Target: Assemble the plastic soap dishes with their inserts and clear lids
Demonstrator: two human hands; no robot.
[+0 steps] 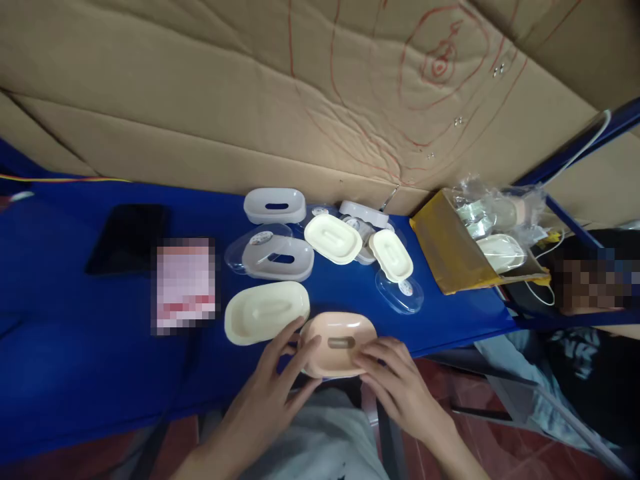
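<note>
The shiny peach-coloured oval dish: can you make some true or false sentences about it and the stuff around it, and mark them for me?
1. The left hand and right hand both touch the shiny peach-coloured oval dish. True.
2. The open brown cardboard box stands left of that dish. False: it stands to the right.
3. A cream oval dish lies nearest the left hand. True.
4. The smooth tabletop is red. False: it is blue.
5. The brown cardboard wall has red lines on it. True.
</note>
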